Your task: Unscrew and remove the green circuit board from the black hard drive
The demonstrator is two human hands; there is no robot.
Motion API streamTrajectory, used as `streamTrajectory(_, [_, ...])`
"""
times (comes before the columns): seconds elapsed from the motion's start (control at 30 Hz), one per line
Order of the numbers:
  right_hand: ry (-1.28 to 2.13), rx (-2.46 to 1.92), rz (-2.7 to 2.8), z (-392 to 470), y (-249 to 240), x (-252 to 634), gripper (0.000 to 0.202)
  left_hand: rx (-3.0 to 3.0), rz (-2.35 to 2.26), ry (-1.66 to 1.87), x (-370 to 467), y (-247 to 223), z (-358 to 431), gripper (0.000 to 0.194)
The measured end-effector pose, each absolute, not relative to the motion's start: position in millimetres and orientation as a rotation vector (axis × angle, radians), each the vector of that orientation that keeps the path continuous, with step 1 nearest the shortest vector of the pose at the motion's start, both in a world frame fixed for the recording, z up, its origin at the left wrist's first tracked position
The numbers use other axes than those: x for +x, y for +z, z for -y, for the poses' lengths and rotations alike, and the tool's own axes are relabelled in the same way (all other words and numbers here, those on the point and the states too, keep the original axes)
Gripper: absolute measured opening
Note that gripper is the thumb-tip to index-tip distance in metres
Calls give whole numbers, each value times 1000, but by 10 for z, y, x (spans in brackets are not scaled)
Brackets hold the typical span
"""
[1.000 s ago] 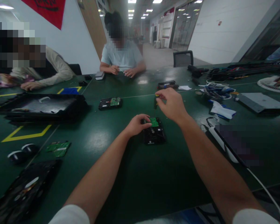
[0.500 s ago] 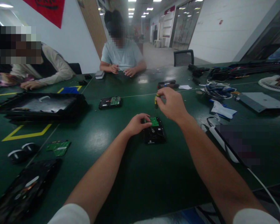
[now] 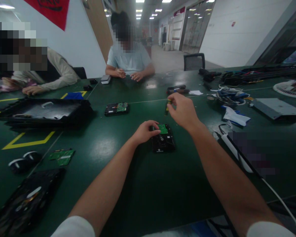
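A black hard drive with a green circuit board at its far end lies flat on the dark green table. My left hand is closed on its far left edge, thumb over the board and fingers at the far side. Above the drive's far right corner, my right hand pinches a small screwdriver with yellow on its handle. The screwdriver points downward, and its tip looks apart from the drive, though it is too fine to make out.
Another hard drive lies farther left. Stacked black trays, a loose green circuit board and a larger black drive are at left. Cables, a glove and a metal bracket lie right. Two people sit across.
My right hand has shifted slightly right with the screwdriver, which now leans a little differently. The left hand and the hard drive stay where they were.
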State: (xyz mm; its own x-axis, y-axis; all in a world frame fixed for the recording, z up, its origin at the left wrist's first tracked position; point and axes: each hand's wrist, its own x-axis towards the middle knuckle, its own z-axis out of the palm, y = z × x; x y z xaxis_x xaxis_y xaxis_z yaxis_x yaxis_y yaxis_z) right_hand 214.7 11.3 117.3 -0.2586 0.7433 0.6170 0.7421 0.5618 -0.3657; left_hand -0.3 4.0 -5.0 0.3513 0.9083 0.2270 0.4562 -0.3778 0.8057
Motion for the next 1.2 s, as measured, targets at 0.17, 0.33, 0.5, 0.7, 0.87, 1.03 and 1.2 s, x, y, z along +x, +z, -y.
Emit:
streamTrajectory(0.17, [-28,-1185,2017,-97,1194,2153,14,1981,-1180,911,2,-30,-29,16])
streamTrajectory(0.33, [4,-1164,2019,-98,1199,2153,15,1976,-1189,905,4,-13,-12,14])
streamTrajectory(0.5, [-3,-1269,1967,-78,1206,2132,14,1981,-1183,915,3,-21,-14,14])
streamTrajectory(0.7, [-55,-1212,2006,-78,1204,2131,15,1987,-1181,913,0,-31,-24,17])
streamTrajectory(0.87, [40,-1219,1959,-92,1186,2118,14,1983,-1177,928,0,-40,-25,17])
streamTrajectory(1.03, [18,-1200,1998,-68,1205,2124,13,1962,-1186,905,11,-19,-15,16])
streamTrajectory(1.2, [2,-1194,2008,-74,1206,2129,16,1954,-1169,897,7,2,-12,17])
